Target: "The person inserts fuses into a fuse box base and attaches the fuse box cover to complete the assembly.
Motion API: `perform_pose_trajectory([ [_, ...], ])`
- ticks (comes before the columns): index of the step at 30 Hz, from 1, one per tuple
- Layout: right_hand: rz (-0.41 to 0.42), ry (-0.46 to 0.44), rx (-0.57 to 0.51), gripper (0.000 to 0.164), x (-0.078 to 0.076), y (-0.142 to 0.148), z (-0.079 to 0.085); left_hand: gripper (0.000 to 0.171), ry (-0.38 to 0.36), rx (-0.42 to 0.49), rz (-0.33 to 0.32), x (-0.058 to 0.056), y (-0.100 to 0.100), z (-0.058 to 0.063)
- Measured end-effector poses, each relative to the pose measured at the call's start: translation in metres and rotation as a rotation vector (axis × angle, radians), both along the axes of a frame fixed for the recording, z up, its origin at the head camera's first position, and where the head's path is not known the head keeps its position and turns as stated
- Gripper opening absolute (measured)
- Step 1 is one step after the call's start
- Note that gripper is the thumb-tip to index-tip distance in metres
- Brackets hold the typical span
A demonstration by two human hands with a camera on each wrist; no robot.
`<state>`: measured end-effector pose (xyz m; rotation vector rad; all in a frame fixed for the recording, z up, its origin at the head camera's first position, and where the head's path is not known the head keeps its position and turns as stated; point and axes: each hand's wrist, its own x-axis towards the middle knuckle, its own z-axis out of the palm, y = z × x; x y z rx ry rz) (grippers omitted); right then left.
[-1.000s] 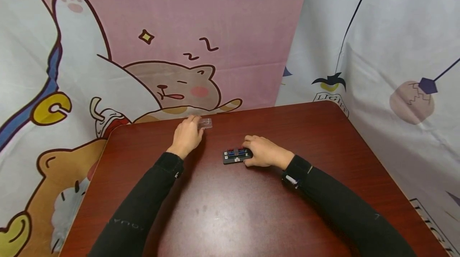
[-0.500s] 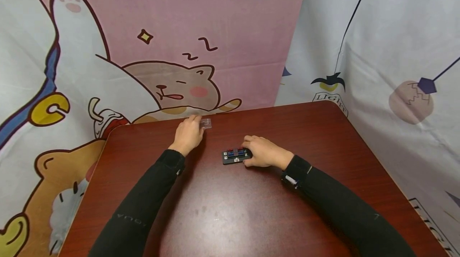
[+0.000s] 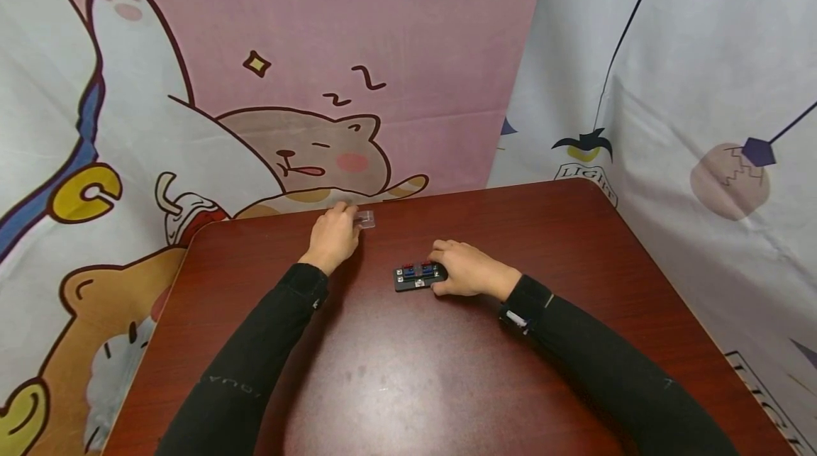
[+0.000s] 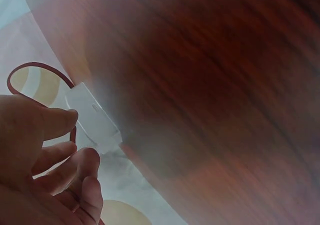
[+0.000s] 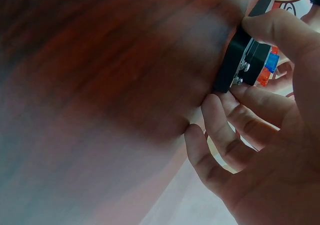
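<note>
Near the table's far edge my left hand (image 3: 332, 237) pinches a clear plastic cover (image 3: 367, 219). In the left wrist view the clear cover (image 4: 95, 119) shows just past the thumb and fingertips, with the other fingers curled beneath. Lower and to the right, my right hand (image 3: 469, 270) grips the right end of a black fuse block (image 3: 408, 279) lying on the table. Red and blue blade fuses and metal screw terminals line its top. From the right wrist, the thumb lies on one side of the fuse block (image 5: 231, 65) and fingers on the other.
The brown wooden table (image 3: 396, 371) has rounded far corners. Behind it hangs a pink and white cloth (image 3: 434, 52) with cartoon cats, and a white printed cloth (image 3: 670, 101) hangs at the right.
Slightly less of the clear cover shows beyond my left fingers, and that hand has shifted only a little. My right hand and the fuse block stay in place.
</note>
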<state>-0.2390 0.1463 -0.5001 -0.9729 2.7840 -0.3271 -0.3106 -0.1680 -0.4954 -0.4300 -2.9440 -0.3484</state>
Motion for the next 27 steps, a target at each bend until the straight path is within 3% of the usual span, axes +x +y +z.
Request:
perform_pose_trajectory([
  [9, -0.001, -0.008, -0.005, 0.062, -0.0002, -0.0006, 0.0003, 0.051, -0.053, -0.042, 0.006, -0.0059, -0.0055, -0.0041],
  [17, 0.0, -0.003, 0.001, 0.06, 0.0, -0.0006, 0.0018, 0.044, -0.073, -0.035, 0.011, -0.0075, -0.006, -0.0043],
  [27, -0.012, -0.005, -0.006, 0.061, 0.0005, -0.0003, -0.0001, 0.037, -0.097, -0.031, 0.005, 0.0001, -0.0078, -0.0039],
])
